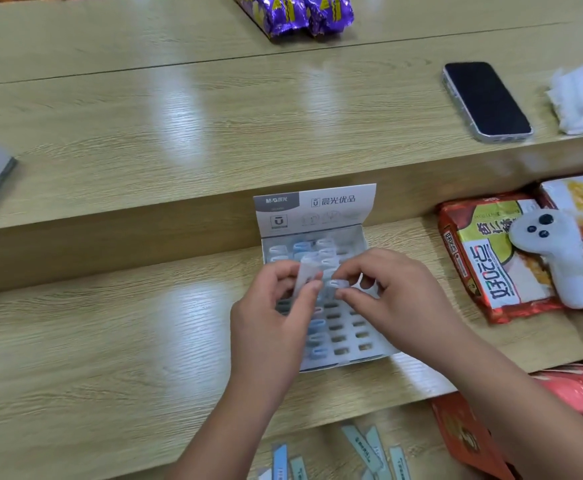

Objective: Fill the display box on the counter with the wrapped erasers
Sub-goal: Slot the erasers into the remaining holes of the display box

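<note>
My left hand (269, 306) and right hand (397, 299) are showing bare; my left forearm (227, 427) at six o'clock and right forearm (525, 410) at four o'clock are showing bare to the frame's edge.

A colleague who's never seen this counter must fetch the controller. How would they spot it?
From the open display box on the lower wooden step, look right to the red noodle packets. The controller lies on top of them: plain white against their printed wrappers, with dark buttons on a round head.
</note>
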Motion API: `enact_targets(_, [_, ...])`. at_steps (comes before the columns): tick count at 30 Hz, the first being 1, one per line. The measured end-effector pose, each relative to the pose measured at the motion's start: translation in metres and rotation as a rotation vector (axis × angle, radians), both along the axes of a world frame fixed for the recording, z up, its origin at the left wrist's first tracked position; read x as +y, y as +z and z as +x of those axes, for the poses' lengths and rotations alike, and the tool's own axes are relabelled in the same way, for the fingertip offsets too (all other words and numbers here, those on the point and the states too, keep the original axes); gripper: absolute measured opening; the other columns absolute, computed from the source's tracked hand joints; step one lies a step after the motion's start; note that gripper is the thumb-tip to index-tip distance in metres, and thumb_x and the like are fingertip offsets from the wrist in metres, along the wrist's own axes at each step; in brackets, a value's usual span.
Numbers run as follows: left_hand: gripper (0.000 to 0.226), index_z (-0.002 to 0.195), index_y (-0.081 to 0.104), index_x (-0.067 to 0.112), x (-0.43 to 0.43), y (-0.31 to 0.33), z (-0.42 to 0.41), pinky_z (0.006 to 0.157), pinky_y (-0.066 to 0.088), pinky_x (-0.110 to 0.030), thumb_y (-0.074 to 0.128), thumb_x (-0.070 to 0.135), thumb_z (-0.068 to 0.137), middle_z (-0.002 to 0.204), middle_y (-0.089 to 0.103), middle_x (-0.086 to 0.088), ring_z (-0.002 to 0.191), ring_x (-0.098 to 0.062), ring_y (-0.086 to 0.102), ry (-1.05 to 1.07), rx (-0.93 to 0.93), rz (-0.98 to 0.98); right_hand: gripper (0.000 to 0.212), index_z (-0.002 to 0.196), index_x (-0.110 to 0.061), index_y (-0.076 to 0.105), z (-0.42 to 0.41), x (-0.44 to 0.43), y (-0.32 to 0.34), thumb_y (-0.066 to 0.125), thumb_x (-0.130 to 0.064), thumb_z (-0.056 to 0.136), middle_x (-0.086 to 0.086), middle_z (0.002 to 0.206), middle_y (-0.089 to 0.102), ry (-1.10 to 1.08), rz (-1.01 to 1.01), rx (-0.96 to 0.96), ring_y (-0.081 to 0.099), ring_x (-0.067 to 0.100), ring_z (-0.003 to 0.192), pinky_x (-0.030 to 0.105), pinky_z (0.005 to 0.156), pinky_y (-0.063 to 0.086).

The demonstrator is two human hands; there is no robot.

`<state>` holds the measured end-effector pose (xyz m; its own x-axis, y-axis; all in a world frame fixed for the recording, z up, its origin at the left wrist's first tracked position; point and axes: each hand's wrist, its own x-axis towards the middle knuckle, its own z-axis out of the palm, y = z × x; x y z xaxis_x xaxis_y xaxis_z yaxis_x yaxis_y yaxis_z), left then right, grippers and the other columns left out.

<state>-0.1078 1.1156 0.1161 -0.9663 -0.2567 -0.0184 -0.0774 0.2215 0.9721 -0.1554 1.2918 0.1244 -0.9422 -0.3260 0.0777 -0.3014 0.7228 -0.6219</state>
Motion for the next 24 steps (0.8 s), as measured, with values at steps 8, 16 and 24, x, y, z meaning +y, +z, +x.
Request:
enact_targets(8, [0.015, 0.098, 0.065, 0.042, -0.002, -0.002, -0.002, 0.061, 0.055, -0.015, 0.075, 0.032, 0.091, 0.092, 0.076, 0.020, 0.087, 0.002, 0.073, -0.004, 0.015, 0.023, 0.011, 0.093, -0.040, 0.067, 0.002, 0.001, 0.001, 0.069, -0.043, 0.083, -0.026, 0.085, 0.063, 0.028, 0.031, -0.017, 0.055, -0.001, 0.083, 0.021, 0.070, 0.041])
enact_targets(16, [0.017, 0.096, 0.066, 0.043, -0.001, 0.000, -0.003, 0.063, 0.053, -0.011, 0.075, 0.030, 0.091, 0.092, 0.076, 0.021, 0.087, 0.004, 0.072, -0.017, 0.006, 0.042, 0.011, 0.091, -0.037, 0.071, 0.005, -0.003, 0.006, 0.076, -0.035, 0.081, -0.021, 0.089, 0.066, 0.082, 0.292, 0.061, 0.048, 0.003, 0.082, 0.017, 0.059, 0.031])
enact_targets(24, [0.016, 0.092, 0.074, 0.038, -0.005, 0.006, -0.005, 0.066, 0.052, -0.010, 0.077, 0.023, 0.086, 0.089, 0.075, 0.017, 0.084, -0.001, 0.071, -0.046, -0.006, 0.089, 0.024, 0.104, -0.036, 0.071, 0.006, 0.002, 0.018, 0.065, -0.049, 0.085, -0.019, 0.098, 0.064, 0.068, 0.319, 0.055, 0.054, 0.006, 0.097, 0.025, 0.072, 0.044])
